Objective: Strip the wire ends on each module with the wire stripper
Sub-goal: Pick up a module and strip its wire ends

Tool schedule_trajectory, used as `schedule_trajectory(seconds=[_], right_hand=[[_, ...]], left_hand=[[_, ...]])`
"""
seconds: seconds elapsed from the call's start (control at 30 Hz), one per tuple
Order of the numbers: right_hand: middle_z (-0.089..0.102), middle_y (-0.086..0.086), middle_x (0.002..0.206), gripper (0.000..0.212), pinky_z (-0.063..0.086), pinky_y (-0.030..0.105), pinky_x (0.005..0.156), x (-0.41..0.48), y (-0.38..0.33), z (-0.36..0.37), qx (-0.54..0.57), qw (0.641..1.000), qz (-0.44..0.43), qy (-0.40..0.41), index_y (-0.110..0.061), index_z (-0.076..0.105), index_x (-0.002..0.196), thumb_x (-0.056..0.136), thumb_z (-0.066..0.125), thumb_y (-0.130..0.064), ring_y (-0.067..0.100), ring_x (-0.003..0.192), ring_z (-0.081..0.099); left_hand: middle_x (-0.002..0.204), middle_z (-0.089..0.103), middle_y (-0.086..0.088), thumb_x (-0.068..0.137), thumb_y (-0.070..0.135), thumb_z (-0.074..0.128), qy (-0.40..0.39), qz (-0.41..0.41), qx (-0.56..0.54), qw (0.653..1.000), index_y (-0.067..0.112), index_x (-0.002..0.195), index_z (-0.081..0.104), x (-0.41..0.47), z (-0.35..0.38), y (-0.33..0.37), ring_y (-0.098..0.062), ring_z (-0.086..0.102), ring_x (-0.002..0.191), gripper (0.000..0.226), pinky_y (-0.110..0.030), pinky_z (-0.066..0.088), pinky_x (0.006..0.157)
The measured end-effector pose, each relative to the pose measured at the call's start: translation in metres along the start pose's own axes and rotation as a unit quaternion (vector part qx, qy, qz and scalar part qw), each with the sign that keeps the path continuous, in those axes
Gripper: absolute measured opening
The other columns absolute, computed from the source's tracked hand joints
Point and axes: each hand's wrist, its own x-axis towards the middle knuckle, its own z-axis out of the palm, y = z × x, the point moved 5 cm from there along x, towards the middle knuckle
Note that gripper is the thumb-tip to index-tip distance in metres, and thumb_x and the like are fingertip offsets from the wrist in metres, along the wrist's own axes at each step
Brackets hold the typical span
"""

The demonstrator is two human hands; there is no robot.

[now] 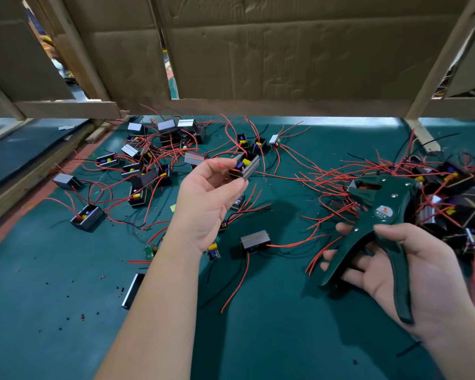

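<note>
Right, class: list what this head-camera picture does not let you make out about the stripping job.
- Wire ends: too small in the head view to tell whether any are stripped, including on the module that the left hand pinches.
- Right-side module pile: cut off by the frame edge.
- Wire stripper in the right hand: badge lettering is blurred.
- Room behind the cardboard: hidden by it.

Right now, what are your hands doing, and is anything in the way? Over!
Left hand pinching one module, off the mat. Right hand gripping the wire stripper, apart from the module. Tangled red wires lie beneath the stripper.
</note>
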Motion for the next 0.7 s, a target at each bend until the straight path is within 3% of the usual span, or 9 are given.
schedule_trajectory(seconds=[0.13, 0.23, 0.33, 0.5, 0.63, 0.7], right_hand=[[0.061, 0.016, 0.092, 0.031, 0.052, 0.062, 0.074, -0.001, 0.0, 0.0, 0.004, 1.0, 0.003, -0.002, -0.009, 0.056, 0.093, 0.065, 0.051, -0.02, 0.045, 0.071, 0.062], [0.061, 0.015, 0.091, 0.033, 0.054, 0.06, 0.07, -0.001, 0.001, 0.0, 0.007, 1.0, 0.005, -0.005, -0.008, 0.055, 0.094, 0.064, 0.051, -0.02, 0.044, 0.071, 0.062], [0.061, 0.015, 0.091, 0.032, 0.055, 0.058, 0.065, -0.001, 0.001, 0.001, 0.014, 1.0, 0.007, -0.007, -0.008, 0.055, 0.094, 0.064, 0.051, -0.02, 0.044, 0.071, 0.062], [0.061, 0.014, 0.091, 0.035, 0.054, 0.058, 0.065, -0.001, 0.001, 0.002, 0.024, 1.0, 0.018, -0.006, -0.008, 0.057, 0.095, 0.064, 0.051, -0.02, 0.042, 0.07, 0.061], [0.061, 0.016, 0.095, 0.039, 0.054, 0.057, 0.063, -0.002, 0.002, 0.002, 0.034, 0.999, 0.027, -0.009, -0.006, 0.056, 0.099, 0.063, 0.053, -0.02, 0.043, 0.071, 0.061], [0.06, 0.017, 0.097, 0.042, 0.054, 0.058, 0.063, -0.001, 0.003, 0.001, 0.039, 0.999, 0.028, -0.007, -0.005, 0.054, 0.101, 0.062, 0.054, -0.02, 0.043, 0.071, 0.061]], left_hand=[[0.075, 0.071, -0.001, 0.075, -0.008, 0.071, 0.017, 0.02, 0.052, 0.998, 0.023, 0.071, 0.073, 0.0, -0.001, 0.0, -0.016, 0.066, 0.074, 0.031, -0.027, 0.057, 0.073], [0.076, 0.072, -0.007, 0.076, -0.008, 0.072, 0.038, 0.043, 0.065, 0.996, 0.02, 0.073, 0.072, -0.001, -0.002, 0.0, -0.021, 0.069, 0.076, 0.028, -0.026, 0.056, 0.065], [0.078, 0.072, -0.002, 0.079, -0.007, 0.071, 0.065, 0.084, 0.154, 0.982, 0.015, 0.08, 0.069, -0.001, -0.005, 0.003, -0.02, 0.068, 0.073, 0.022, -0.026, 0.056, 0.06], [0.092, 0.071, 0.002, 0.081, -0.009, 0.067, 0.106, 0.119, 0.245, 0.956, 0.021, 0.083, 0.067, -0.001, 0.011, 0.003, -0.005, 0.062, 0.071, 0.029, -0.021, 0.052, 0.075], [0.108, 0.069, 0.0, 0.084, -0.013, 0.057, 0.065, 0.161, 0.283, 0.943, 0.023, 0.087, 0.067, 0.019, 0.045, 0.025, 0.001, 0.065, 0.085, 0.037, -0.017, 0.049, 0.086], [0.125, 0.062, -0.005, 0.085, -0.016, 0.051, 0.039, 0.169, 0.299, 0.938, 0.021, 0.104, 0.065, 0.037, 0.06, 0.041, 0.003, 0.063, 0.097, 0.044, -0.014, 0.047, 0.089]])
